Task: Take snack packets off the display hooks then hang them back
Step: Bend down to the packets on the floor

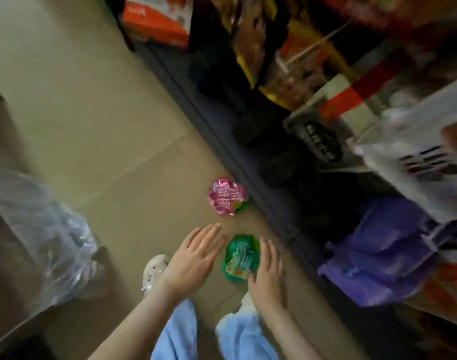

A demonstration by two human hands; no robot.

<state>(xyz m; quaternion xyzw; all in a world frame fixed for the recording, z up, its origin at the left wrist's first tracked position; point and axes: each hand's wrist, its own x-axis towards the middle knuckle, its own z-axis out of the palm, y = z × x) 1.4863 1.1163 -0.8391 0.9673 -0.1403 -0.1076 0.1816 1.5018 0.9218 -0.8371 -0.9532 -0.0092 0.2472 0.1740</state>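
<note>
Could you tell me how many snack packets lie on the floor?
2: a pink packet by the shelf base, a green packet beside the right hand. A green edge under the pink one may be a third.

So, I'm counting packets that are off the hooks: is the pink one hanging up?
No, the pink packet lies flat on the floor next to the shelf base, beyond the green packet.

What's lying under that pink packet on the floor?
A bit of green wrapper peeks out from beneath the pink packet on the floor. The rest is covered, so I cannot tell what it is.
</note>
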